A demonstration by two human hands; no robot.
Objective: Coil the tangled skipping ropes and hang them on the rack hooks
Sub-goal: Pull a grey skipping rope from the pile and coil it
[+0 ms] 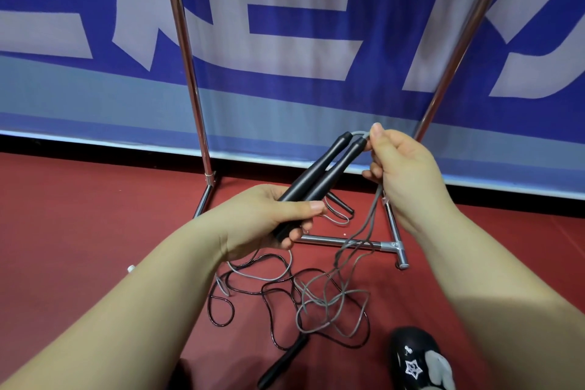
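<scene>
Red floor (95, 231) below the fingers — banner (285, 41) and rack (190, 73) beyond; left hand (269, 218) grips two handles (319, 174), right hand (402, 165) pinches grey rope (373, 206).

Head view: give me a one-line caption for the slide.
Left hand grips two black handles while right hand pinches the grey rope, tangled with a dark rope below the rack.
</scene>
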